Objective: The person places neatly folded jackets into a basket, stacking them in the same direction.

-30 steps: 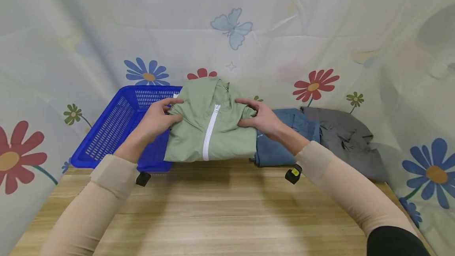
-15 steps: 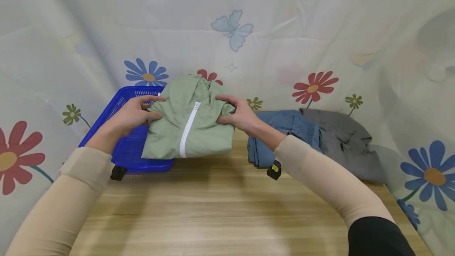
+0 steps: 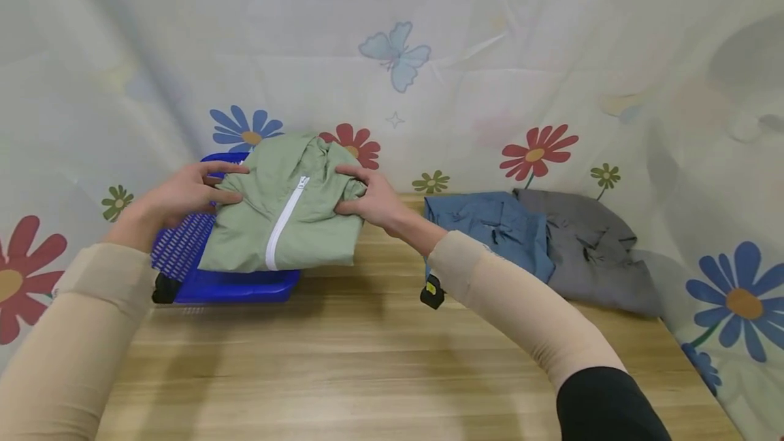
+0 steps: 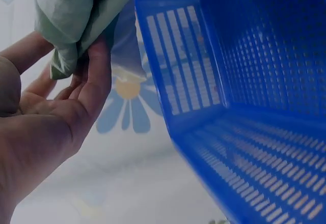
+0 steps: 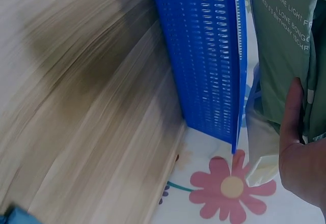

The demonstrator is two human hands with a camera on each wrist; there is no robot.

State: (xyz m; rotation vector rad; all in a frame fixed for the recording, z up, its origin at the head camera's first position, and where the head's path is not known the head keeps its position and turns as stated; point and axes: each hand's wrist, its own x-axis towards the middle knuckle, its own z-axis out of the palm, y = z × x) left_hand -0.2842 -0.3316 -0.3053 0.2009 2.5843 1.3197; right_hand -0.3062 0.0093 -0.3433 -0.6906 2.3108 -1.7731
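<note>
A folded light green jacket with a white zipper is held up between both hands, above the blue plastic basket. My left hand pinches the jacket's left side between thumb and fingers; in the left wrist view, that hand grips a green fold beside the basket. On the opposite side my right hand pinches the jacket's edge. The right wrist view has white printed lettering on the green fabric, with the basket just beyond it. The jacket hides much of the basket's inside in the head view.
To the right on the wooden table lie a folded blue garment and a grey garment, side by side and touching. A flower-printed curtain hangs behind and around the table.
Both hands have carried the green jacket leftward, from beside the basket to over it. More of the blue garment now shows. The basket and the other garments have stayed put.
</note>
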